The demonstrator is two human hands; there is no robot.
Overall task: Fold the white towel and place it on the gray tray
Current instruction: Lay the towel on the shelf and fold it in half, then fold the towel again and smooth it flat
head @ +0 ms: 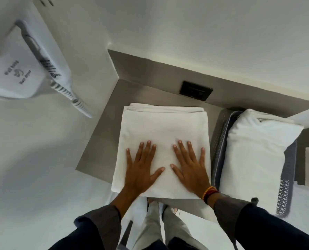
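A white towel [161, 127] lies folded into a thick rectangle on the grey counter [103, 138], its near edge hanging slightly over the front. My left hand [141, 166] rests flat on the towel's near left part, fingers spread. My right hand [189, 165] lies flat beside it on the near right part, a red and yellow thread band on the wrist. Neither hand grips the cloth. To the right stands the gray perforated tray [220, 141], with another folded white towel [254, 152] lying in it.
A white wall-hung hair dryer [24, 69] with a coiled cord [74, 100] is mounted on the left wall. A black socket plate [196, 90] sits in the backsplash behind the towel. My legs and the floor show below the counter edge.
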